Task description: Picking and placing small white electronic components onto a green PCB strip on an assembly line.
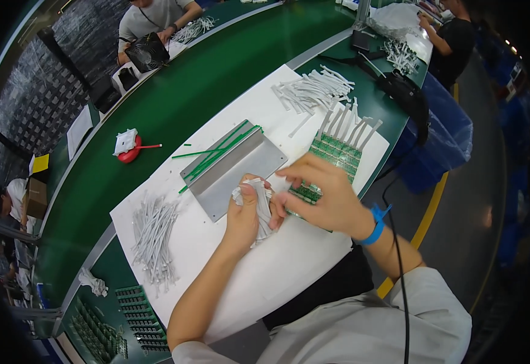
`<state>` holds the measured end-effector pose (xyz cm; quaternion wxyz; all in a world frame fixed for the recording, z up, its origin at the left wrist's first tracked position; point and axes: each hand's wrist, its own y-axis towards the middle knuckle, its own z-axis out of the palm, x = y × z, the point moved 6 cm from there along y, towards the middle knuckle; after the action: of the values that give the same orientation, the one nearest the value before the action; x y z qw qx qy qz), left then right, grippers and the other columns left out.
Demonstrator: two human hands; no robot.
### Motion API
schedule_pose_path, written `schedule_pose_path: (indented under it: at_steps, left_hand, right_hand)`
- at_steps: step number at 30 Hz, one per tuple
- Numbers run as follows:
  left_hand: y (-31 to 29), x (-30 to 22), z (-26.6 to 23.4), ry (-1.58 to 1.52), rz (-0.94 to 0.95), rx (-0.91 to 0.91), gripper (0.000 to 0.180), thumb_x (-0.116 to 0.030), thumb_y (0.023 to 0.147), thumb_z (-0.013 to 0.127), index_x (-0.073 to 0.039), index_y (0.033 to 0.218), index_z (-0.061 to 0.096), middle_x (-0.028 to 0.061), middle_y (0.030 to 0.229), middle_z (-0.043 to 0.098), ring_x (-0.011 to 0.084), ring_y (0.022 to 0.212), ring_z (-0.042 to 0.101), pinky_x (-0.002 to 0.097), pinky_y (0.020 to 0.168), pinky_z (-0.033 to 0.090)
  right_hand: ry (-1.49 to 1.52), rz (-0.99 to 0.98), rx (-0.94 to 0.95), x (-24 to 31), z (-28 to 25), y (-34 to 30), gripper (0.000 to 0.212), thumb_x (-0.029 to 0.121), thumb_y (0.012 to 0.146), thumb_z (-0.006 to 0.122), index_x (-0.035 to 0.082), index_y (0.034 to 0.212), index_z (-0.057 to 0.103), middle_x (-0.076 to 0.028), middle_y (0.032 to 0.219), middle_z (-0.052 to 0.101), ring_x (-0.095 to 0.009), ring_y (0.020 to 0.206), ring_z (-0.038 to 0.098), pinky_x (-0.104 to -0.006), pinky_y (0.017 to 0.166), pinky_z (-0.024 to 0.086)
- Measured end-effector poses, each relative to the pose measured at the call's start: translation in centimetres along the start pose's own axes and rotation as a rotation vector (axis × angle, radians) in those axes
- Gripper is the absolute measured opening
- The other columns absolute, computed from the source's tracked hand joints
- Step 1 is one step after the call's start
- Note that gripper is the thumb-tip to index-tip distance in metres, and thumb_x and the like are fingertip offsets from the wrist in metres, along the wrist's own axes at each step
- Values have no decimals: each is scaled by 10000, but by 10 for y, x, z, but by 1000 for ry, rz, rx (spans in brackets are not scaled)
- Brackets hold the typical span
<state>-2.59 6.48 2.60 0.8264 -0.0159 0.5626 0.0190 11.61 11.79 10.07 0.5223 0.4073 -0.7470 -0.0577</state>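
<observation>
My left hand (250, 212) is closed around a bundle of short white flat cables (259, 197), their ends sticking out above and below the fingers. Close on its right, my right hand (326, 191) has its thumb and index finger apart and the other fingers curled; no object shows between them. A blue band (377, 225) circles that wrist. Partly behind the right hand lies a panel of small green circuit boards (336, 151), with several grey flat cables (344, 124) standing out from its far edge. Past my left hand sits a grey metal angled fixture (241, 167).
Green strips (216, 151) lie across the fixture. Loose white cables are piled at the left (154, 236) and far right (313, 91) of the white sheet (228, 127). More board panels (140, 318) rest at the lower left. A black cord (401, 285) hangs near my right arm. Other people work nearby.
</observation>
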Motion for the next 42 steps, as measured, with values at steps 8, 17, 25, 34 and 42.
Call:
schedule_pose_path:
  at_steps: [8, 17, 25, 34, 42]
  left_hand:
    - [-5, 4, 7, 29, 15, 81, 644, -668, 1019, 271, -62, 1096, 472, 74, 738, 560, 118, 520, 495, 266, 507, 444]
    - [-9, 7, 11, 13, -40, 141, 609, -589, 1056, 330, -17, 1124, 525, 78, 730, 571, 109, 542, 490, 264, 514, 431]
    - [-1, 23, -12, 91, -5, -198, 558, -562, 1053, 422, -15, 1078, 528, 72, 739, 593, 166, 617, 614, 306, 584, 520]
    - [-5, -13, -3, 713, 375, -148, 436, 14, 853, 748, -37, 1216, 512, 15, 712, 575, 71, 648, 541, 215, 611, 411]
    - [-5, 1, -9, 1014, 455, -93, 303, 95, 768, 723, -55, 1018, 643, 62, 776, 717, 199, 706, 654, 282, 669, 493]
  right_hand:
    - [290, 209, -124, -5, 25, -19, 275, 36, 807, 824, 11, 1072, 758, -52, 884, 632, -65, 623, 565, -217, 547, 439]
    - [61, -53, -189, 1, 18, -24, 222, -5, 774, 815, 13, 992, 772, -40, 945, 606, -96, 737, 582, -225, 573, 452]
    - [770, -26, -484, -6, 14, -29, 129, 10, 1009, 548, 35, 1075, 440, -130, 847, 655, -192, 732, 658, -322, 755, 564]
    - [306, 392, 154, -70, -62, 14, 367, 326, 1096, 446, 13, 1009, 616, -24, 696, 520, -132, 580, 452, -293, 554, 400]
    - [-571, 71, 479, -75, -74, 50, 134, 135, 829, 746, 45, 922, 782, -147, 838, 722, -324, 779, 691, -400, 703, 546]
